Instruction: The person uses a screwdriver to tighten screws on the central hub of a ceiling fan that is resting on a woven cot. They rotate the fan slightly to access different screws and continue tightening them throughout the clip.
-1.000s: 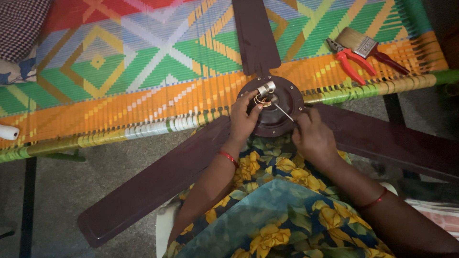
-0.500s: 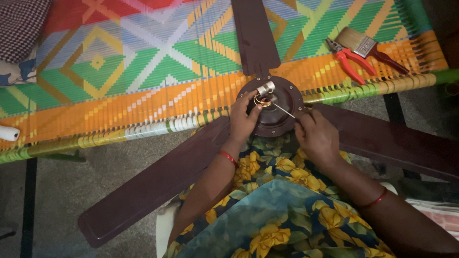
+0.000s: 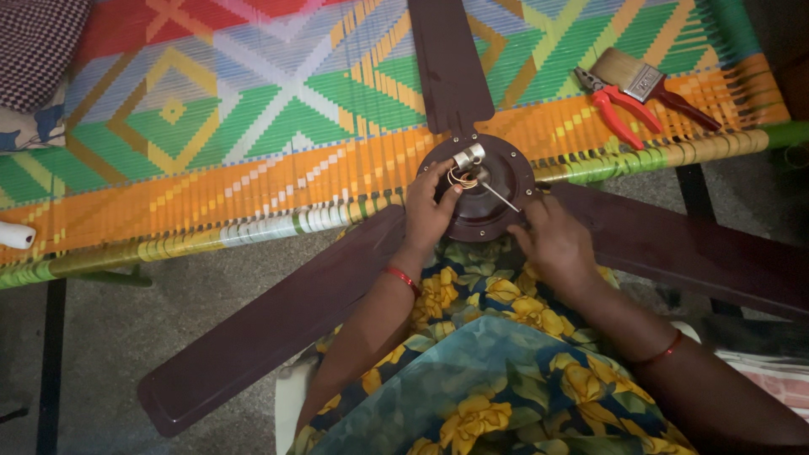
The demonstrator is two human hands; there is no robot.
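Observation:
A dark maroon ceiling fan lies across my lap and a woven cot, its round motor hub (image 3: 499,173) between my hands. Three blades spread out: one far (image 3: 447,59), one to the lower left (image 3: 270,329), one to the right (image 3: 674,244). My left hand (image 3: 427,211) grips the hub's left rim, thumb near the metal shaft (image 3: 468,157) and its coloured wires. My right hand (image 3: 552,244) rests on the hub's near right edge, fingers curled, beside a thin metal rod (image 3: 501,197); whether it holds the rod is unclear.
The woven cot (image 3: 211,135) has a colourful geometric pattern and a striped front rail (image 3: 253,232). Red-handled pliers (image 3: 611,101) and a paintbrush (image 3: 649,84) lie at its right end. A checked cloth (image 3: 38,42) sits far left. Grey floor lies below.
Both hands have stayed on the hub; only the fingers shifted slightly. The fan has not moved.

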